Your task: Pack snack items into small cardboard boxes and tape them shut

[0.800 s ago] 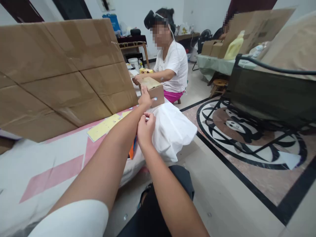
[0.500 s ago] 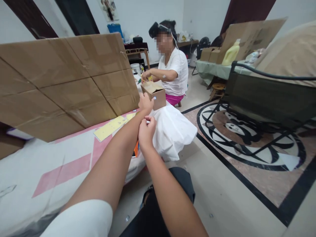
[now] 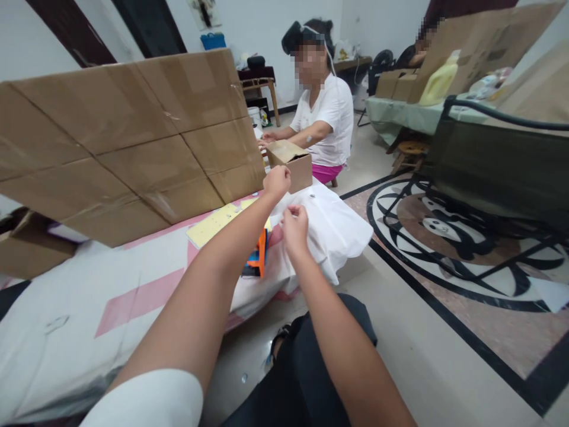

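Two hands on white bag [image 3: 338, 230] — L hand [image 3: 276, 181] fisted atop; R hand [image 3: 296, 229] pinching below.

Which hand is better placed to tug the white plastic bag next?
Right, likely. The right hand pinches the film of the white plastic bag directly. The left hand is a closed fist raised above the bag, beside the small brown cardboard box; whether its grip holds anything is unclear.
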Available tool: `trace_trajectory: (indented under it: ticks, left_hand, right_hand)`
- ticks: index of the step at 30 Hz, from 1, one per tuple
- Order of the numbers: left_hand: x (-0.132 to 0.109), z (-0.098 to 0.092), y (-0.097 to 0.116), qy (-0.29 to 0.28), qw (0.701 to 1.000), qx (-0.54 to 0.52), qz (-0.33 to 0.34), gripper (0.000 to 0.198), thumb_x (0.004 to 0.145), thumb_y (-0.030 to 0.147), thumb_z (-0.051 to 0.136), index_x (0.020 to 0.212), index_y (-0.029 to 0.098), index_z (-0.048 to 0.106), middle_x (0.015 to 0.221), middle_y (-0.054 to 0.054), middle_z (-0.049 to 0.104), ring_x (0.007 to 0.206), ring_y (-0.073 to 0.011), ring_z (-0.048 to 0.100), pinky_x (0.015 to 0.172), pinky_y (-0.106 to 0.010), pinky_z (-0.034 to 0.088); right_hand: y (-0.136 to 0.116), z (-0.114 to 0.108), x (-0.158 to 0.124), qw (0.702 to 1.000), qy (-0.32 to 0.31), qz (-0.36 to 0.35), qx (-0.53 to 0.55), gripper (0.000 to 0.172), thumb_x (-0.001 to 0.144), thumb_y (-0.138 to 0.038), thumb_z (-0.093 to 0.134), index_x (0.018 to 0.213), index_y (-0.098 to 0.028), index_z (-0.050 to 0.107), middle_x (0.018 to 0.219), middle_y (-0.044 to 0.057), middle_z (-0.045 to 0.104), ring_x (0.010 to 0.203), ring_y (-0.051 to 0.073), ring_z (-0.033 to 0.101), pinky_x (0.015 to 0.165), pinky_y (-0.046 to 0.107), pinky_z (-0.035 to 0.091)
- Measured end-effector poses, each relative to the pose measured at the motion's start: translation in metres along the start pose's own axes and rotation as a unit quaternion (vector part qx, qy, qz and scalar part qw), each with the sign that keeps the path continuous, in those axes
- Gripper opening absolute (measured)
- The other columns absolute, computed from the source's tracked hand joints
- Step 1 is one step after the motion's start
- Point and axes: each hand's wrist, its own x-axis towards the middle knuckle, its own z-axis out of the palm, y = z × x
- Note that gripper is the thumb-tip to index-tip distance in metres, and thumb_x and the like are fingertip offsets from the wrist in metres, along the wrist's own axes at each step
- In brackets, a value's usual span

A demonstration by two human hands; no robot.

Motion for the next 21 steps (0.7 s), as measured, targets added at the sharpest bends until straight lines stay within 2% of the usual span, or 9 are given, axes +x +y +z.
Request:
trace_trajectory:
  ticks: [3, 5, 7, 10, 12, 14, 16, 18, 21]
  left_hand:
    - [-0.015, -0.037, -0.029, 0.017, 1.0, -0.004, 0.018, 0.024, 0.093, 0.023, 0.052, 0.112, 0.03, 0.064, 0.112, -0.003, 0.072, 0.11, -0.0247, 0.064, 0.093, -0.036, 0.047]
    - [-0.031, -0.07, -0.066, 0.029, 1.0, 0.003, 0.012, 0.026, 0.092, 0.025, 0.055, 0.117, 0.032, 0.061, 0.109, -0.001, 0.073, 0.107, -0.0236, 0.065, 0.09, -0.034, 0.047]
    - [-0.055, -0.11, -0.118, 0.043, 0.999, 0.014, -0.011, 0.025, 0.092, 0.027, 0.056, 0.116, 0.033, 0.061, 0.107, 0.0, 0.075, 0.104, -0.0226, 0.067, 0.087, -0.031, 0.047]
    - [-0.104, -0.175, -0.214, 0.081, 0.993, 0.026, -0.081, 0.019, 0.097, 0.03, 0.05, 0.111, 0.031, 0.061, 0.099, 0.001, 0.076, 0.095, -0.0219, 0.07, 0.082, -0.031, 0.049]
    - [-0.145, -0.217, -0.282, 0.121, 0.982, 0.03, -0.144, 0.022, 0.099, 0.027, 0.043, 0.112, 0.028, 0.06, 0.098, -0.001, 0.076, 0.093, -0.0221, 0.07, 0.082, -0.032, 0.05]
    - [-0.188, -0.255, -0.348, 0.164, 0.966, 0.032, -0.199, 0.026, 0.097, 0.018, 0.042, 0.117, 0.025, 0.057, 0.108, -0.003, 0.075, 0.101, -0.0216, 0.069, 0.088, -0.034, 0.049]
    - [-0.226, -0.286, -0.408, 0.208, 0.944, 0.035, -0.252, 0.026, 0.096, 0.016, 0.043, 0.118, 0.02, 0.056, 0.117, -0.008, 0.071, 0.106, -0.0234, 0.067, 0.095, -0.039, 0.048]
    - [-0.254, -0.308, -0.462, 0.261, 0.916, 0.042, -0.303, 0.031, 0.094, 0.021, 0.052, 0.124, 0.013, 0.052, 0.127, -0.017, 0.064, 0.117, -0.029, 0.062, 0.102, -0.046, 0.046]
    - [-0.266, -0.322, -0.527, 0.341, 0.864, 0.05, -0.368, 0.073, 0.082, 0.035, 0.073, 0.14, 0.007, 0.037, 0.145, -0.03, 0.045, 0.137, -0.0415, 0.043, 0.111, -0.057, 0.037]
  right_hand:
    - [-0.011, -0.021, -0.002, 0.999, -0.022, 0.024, -0.028, 0.009, 0.075, -0.029, 0.053, 0.08, -0.021, 0.055, 0.082, 0.002, 0.061, 0.074, 0.019, 0.06, 0.067, 0.032, 0.05]
    - [-0.02, -0.03, -0.006, 0.998, -0.018, 0.029, -0.047, 0.012, 0.076, -0.032, 0.055, 0.074, -0.02, 0.057, 0.076, 0.002, 0.061, 0.066, 0.017, 0.059, 0.06, 0.029, 0.046]
    - [-0.029, -0.031, -0.011, 0.998, -0.016, 0.014, -0.067, 0.022, 0.077, -0.039, 0.059, 0.07, -0.019, 0.06, 0.071, 0.002, 0.061, 0.061, 0.015, 0.057, 0.054, 0.026, 0.04]
    - [-0.044, -0.016, -0.022, 0.992, -0.049, -0.049, -0.102, 0.039, 0.081, -0.05, 0.061, 0.061, -0.017, 0.059, 0.068, 0.003, 0.063, 0.063, 0.014, 0.057, 0.057, 0.026, 0.04]
    - [-0.054, 0.005, -0.035, 0.985, -0.082, -0.085, -0.123, 0.04, 0.082, -0.05, 0.062, 0.059, -0.017, 0.059, 0.069, 0.003, 0.064, 0.067, 0.015, 0.058, 0.061, 0.026, 0.042]
    - [-0.061, 0.033, -0.053, 0.971, -0.128, -0.123, -0.159, 0.033, 0.083, -0.045, 0.063, 0.065, -0.018, 0.065, 0.072, 0.002, 0.065, 0.073, 0.016, 0.06, 0.067, 0.028, 0.045]
    - [-0.06, 0.068, -0.076, 0.942, -0.195, -0.178, -0.205, 0.027, 0.086, -0.041, 0.062, 0.071, -0.019, 0.068, 0.076, 0.003, 0.066, 0.078, 0.018, 0.061, 0.073, 0.03, 0.045]
    - [-0.049, 0.106, -0.103, 0.894, -0.289, -0.235, -0.249, 0.03, 0.089, -0.04, 0.06, 0.068, -0.02, 0.065, 0.077, 0.003, 0.065, 0.078, 0.019, 0.061, 0.074, 0.032, 0.045]
    - [-0.016, 0.172, -0.143, 0.802, -0.432, -0.283, -0.3, 0.04, 0.096, -0.038, 0.053, 0.06, -0.021, 0.057, 0.077, 0.004, 0.062, 0.073, 0.018, 0.06, 0.07, 0.032, 0.046]
